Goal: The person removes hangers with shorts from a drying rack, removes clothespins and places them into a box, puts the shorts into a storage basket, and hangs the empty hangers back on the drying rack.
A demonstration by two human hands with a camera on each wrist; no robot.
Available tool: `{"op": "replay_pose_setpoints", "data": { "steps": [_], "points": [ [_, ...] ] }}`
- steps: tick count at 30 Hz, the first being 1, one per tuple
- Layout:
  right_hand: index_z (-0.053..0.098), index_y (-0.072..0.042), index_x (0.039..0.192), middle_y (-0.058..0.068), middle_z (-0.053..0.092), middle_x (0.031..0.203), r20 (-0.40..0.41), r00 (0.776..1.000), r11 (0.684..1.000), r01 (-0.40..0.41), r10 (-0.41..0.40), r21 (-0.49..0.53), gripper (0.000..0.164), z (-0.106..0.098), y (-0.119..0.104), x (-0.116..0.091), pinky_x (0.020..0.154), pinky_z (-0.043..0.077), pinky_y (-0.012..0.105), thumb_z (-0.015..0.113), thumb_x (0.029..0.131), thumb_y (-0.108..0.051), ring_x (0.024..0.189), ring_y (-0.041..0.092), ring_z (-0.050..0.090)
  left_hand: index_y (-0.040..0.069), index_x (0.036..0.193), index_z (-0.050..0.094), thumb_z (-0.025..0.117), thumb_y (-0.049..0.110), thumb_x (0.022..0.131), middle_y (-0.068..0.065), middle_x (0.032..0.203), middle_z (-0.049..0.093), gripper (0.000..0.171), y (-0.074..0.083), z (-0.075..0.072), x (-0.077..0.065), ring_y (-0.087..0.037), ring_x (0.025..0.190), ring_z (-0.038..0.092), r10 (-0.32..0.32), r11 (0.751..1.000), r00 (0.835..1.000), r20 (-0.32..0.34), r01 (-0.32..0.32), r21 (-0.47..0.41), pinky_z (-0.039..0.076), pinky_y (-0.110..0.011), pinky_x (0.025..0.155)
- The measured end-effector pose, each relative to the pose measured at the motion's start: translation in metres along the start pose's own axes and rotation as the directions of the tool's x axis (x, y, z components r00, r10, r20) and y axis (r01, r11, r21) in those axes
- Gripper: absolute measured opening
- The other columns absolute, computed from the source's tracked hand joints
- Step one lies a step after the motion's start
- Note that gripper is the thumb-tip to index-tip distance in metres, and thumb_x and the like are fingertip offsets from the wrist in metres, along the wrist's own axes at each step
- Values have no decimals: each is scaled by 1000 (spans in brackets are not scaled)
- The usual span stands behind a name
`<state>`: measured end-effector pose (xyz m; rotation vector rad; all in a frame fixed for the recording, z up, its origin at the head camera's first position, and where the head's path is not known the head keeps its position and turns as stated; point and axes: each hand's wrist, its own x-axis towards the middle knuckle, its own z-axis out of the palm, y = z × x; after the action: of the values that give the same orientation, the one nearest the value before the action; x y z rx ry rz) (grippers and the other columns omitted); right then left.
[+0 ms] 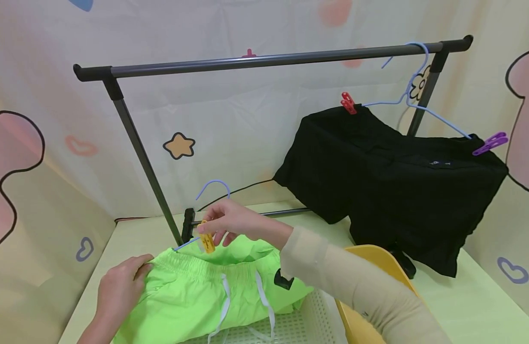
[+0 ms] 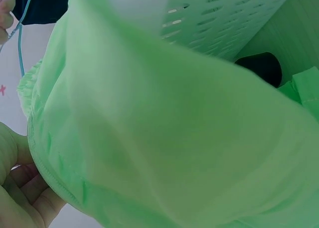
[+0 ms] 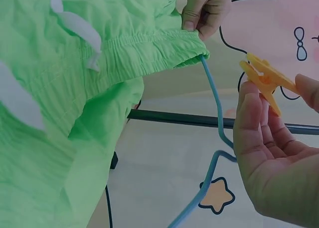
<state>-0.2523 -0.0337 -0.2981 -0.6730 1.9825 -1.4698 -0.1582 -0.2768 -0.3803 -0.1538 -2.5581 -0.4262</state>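
Bright green shorts (image 1: 183, 296) with white drawstrings hang over a white basket. My left hand (image 1: 120, 289) pinches the left end of their elastic waistband, as the right wrist view also shows. A blue hanger (image 3: 213, 96) has one arm end inside that waistband corner; its hook rises behind my right hand (image 1: 236, 222). Between the right thumb and fingers I hold a yellow clothespin (image 3: 269, 79), just right of the waistband corner in the head view and apart from the cloth. The hanger's middle passes behind my right fingers in the right wrist view.
A dark rack (image 1: 273, 60) spans the back. Black shorts (image 1: 397, 186) hang at its right on another blue hanger (image 1: 408, 91), with a red clothespin (image 1: 348, 103) and a purple clothespin (image 1: 490, 143). The white basket (image 1: 322, 317) stands beside a yellow basket (image 1: 376, 255).
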Motion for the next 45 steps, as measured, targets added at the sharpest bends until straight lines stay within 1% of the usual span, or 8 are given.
{"op": "replay_pose_setpoints", "data": {
  "steps": [4,12,14,20,27,36,45],
  "points": [
    [54,-7,87,2,59,73,0,1000,1000,-14,14,-4,19,-4,4,-7,50,48,25,64,80,-21,57,16,58,7,90,67,66,4,74,-10,84,68,17,0,0,-1,-35,76,63,-7,1000,1000,9,7,4,44,-47,58],
    [54,-7,93,3,61,79,-4,1000,1000,-18,18,-9,21,-16,10,-20,53,49,26,63,80,-22,62,22,59,7,91,67,66,5,74,-10,86,68,17,0,0,-1,-34,77,63,-17,1000,1000,19,17,2,44,-46,59],
    [54,-7,93,3,61,79,-2,1000,1000,-11,11,-10,21,-20,11,-24,53,49,26,63,81,-21,62,21,59,7,91,67,66,4,74,-10,85,68,17,-1,0,-1,-34,77,63,-14,1000,1000,15,13,3,44,-46,59],
    [54,-4,94,3,60,79,-4,1000,1000,3,-3,-22,21,-32,18,-32,54,49,27,61,82,-21,64,25,60,7,90,67,66,4,73,-10,85,68,17,-2,2,-1,-34,76,63,-5,1000,1000,1,5,2,44,-47,58],
    [53,-4,94,2,58,77,-25,999,1000,-21,20,-10,21,-42,25,-42,54,49,27,61,83,-19,61,19,59,7,90,67,66,4,73,-10,84,68,17,-2,2,-2,-34,75,63,3,1000,1000,-9,-3,1,44,-46,57],
    [52,-3,95,2,58,76,-46,999,1000,-19,19,-9,20,-55,34,-54,53,49,25,59,84,-18,60,17,59,7,90,67,66,3,73,-10,84,68,17,-2,2,-2,-34,75,63,-4,1000,1000,-2,4,-5,43,-46,58],
    [52,-3,96,1,57,76,-83,996,999,-43,41,-14,21,-64,42,-63,54,49,26,58,84,-19,60,16,59,8,89,67,67,3,72,-9,84,68,17,-3,3,-2,-34,74,63,0,1000,1000,-19,0,-12,43,-46,57]
  ]
}}
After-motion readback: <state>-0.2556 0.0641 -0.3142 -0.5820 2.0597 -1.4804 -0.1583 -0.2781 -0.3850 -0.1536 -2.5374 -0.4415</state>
